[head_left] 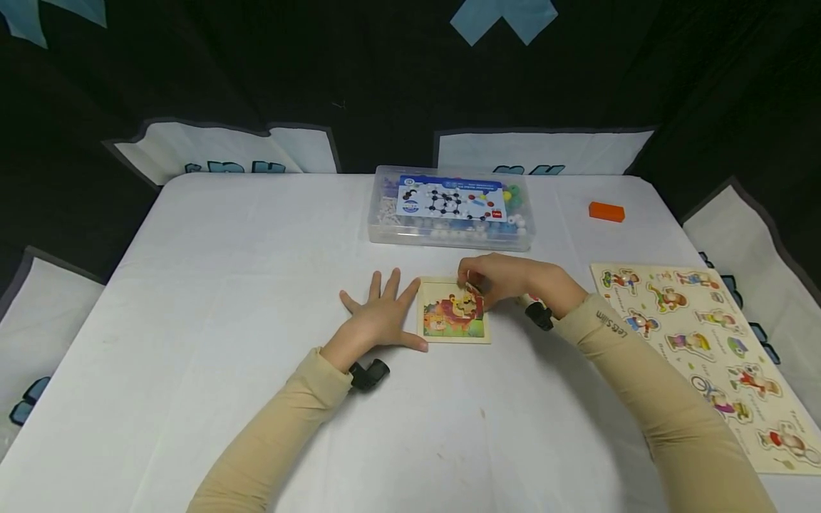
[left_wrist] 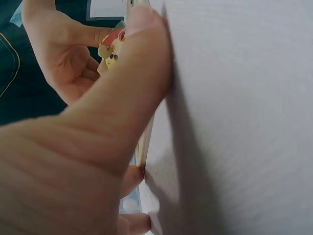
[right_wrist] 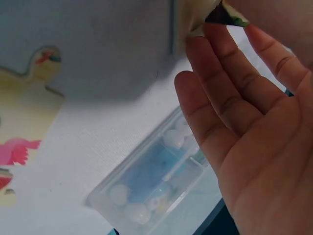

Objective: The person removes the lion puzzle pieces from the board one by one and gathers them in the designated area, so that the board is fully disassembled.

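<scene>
A small square jigsaw puzzle (head_left: 454,317) with a lion picture in a pale wooden frame lies flat on the white table. My left hand (head_left: 381,313) is spread on its left side, with forefinger and thumb touching the frame's edge. Over the puzzle's upper right corner, my right hand (head_left: 507,276) pinches a puzzle piece. In the left wrist view this puzzle piece (left_wrist: 111,55) looks tilted up, red and yellow with a knobbed tan edge. The right wrist view shows only a dark and green bit of the piece (right_wrist: 229,15); the fingers hide the rest.
Behind the puzzle stands a clear plastic box (head_left: 417,234) of molecule-model parts. An orange block (head_left: 606,211) sits at the back right. To the right, a large wooden puzzle board (head_left: 680,370) with several cartoon figures lies partly under my right sleeve.
</scene>
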A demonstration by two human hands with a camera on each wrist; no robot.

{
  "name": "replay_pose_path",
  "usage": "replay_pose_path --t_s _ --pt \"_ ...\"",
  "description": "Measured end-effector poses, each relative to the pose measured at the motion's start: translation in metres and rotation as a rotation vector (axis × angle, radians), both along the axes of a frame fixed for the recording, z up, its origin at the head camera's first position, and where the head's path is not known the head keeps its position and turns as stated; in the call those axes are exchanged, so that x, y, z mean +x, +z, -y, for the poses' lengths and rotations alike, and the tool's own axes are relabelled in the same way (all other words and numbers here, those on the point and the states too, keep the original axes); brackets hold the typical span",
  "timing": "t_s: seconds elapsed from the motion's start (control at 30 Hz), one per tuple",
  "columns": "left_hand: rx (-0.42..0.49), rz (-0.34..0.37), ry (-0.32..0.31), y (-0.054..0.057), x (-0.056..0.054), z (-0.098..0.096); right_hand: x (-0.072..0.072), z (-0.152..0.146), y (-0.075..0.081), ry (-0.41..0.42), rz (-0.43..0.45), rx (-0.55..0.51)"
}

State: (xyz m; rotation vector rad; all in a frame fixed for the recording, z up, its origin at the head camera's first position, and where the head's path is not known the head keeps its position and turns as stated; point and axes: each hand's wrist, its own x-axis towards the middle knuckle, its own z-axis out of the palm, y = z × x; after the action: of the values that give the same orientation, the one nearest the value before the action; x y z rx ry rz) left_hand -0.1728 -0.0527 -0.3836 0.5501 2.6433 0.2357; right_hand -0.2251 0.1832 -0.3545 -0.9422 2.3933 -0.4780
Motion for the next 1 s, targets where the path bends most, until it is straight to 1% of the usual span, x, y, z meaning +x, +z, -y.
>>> replay_pose_path --t_s 0.07,0.17,0.27,0.47,0.63,0.8,0.87,1.0 --pt "0.0 0.001 0.001 0.0 0.0 0.0 0.0 -0.001 0.002 -0.02 0.0 0.005" --pt "0.002 0.0 0.002 0.0 0.0 0.0 0.001 -0.001 0.002 -0.049 -0.027 0.008" --pt "0.004 -0.001 0.002 0.001 0.0 0.0 0.002 0.0 0.0 -0.06 -0.047 0.0" --pt "0.016 0.003 0.004 0.001 0.001 0.0 0.006 0.002 -0.003 -0.07 -0.138 0.017" --pt "0.017 0.0 0.003 0.0 0.0 0.001 0.012 0.003 -0.003 -0.019 -0.27 -0.004" --pt "0.009 0.001 0.001 0.0 0.0 0.001 0.016 0.0 -0.006 0.05 -0.459 -0.043" --pt "0.008 0.007 0.002 0.001 0.0 0.0 0.016 -0.002 -0.008 0.081 -0.522 -0.06" --pt "0.008 0.013 0.001 0.001 0.0 0.0 0.016 -0.005 -0.013 0.141 -0.591 -0.088"
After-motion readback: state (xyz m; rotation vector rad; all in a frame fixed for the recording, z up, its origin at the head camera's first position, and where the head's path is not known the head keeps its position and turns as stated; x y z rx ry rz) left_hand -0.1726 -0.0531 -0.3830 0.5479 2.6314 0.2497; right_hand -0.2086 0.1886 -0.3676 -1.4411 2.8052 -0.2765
